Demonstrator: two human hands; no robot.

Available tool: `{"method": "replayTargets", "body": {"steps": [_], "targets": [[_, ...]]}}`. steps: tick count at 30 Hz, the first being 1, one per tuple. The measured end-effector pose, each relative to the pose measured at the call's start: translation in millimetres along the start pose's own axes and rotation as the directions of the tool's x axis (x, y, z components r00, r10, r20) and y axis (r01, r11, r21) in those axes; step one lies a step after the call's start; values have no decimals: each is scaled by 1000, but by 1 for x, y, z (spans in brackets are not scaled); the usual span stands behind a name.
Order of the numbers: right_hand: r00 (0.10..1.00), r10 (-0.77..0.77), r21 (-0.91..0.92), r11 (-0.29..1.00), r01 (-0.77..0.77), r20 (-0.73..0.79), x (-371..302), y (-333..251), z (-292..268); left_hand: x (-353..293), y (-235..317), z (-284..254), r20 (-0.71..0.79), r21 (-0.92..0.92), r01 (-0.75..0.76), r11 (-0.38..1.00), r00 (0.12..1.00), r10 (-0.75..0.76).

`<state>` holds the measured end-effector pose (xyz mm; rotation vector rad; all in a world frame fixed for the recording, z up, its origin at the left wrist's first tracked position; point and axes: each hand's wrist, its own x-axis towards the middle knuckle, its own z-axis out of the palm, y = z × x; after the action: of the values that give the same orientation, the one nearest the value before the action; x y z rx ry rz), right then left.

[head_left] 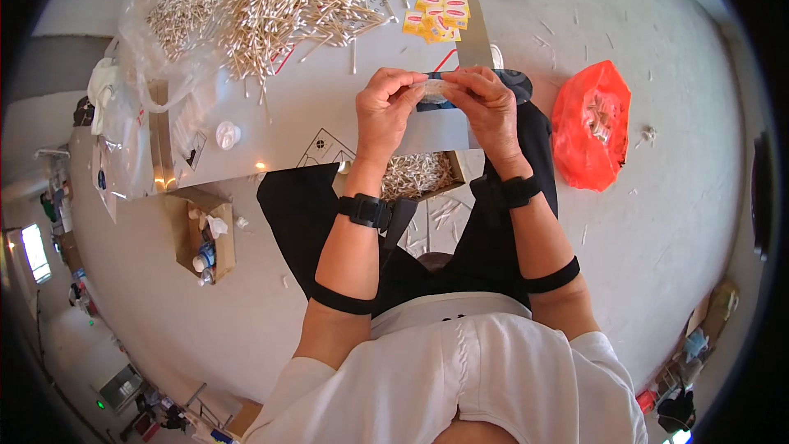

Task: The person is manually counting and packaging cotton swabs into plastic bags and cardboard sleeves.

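Above the table's near right edge, my left hand (385,111) and my right hand (491,111) face each other, fingertips pinched. Between them they hold a small whitish see-through plastic piece (433,92); the fingers partly cover it, and its exact kind is not clear. Farther back on the table (308,119) lies a big loose heap of cotton swabs (283,12), some strewn toward me. Small yellow-and-white boxes (436,16) are gathered at the far right of the table. A small round clear plastic container (228,135) stands on the left part.
A clear plastic bag (152,57) with more swabs sits at the table's far left. Below the near edge is an open cardboard box of swabs (417,174). The floor holds a red plastic bag (579,168) at right, another cardboard box (185,234) at left, and scattered swabs.
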<state>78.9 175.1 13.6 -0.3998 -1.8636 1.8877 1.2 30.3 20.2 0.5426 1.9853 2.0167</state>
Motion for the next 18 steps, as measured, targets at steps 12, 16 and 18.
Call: {"method": "replayTargets", "body": {"steps": [12,16,18], "targets": [[899,-402,-424,793,437,173,13,-15,-1,-3,10,0,51,455,-380,805,914,402],[860,-462,-469,723,507,218,-2,-14,2,-6,16,0,50,479,-312,820,943,330],[880,-449,-466,752,466,156,-7,-23,8,-7,17,-1,30,502,-320,803,935,354]]}}
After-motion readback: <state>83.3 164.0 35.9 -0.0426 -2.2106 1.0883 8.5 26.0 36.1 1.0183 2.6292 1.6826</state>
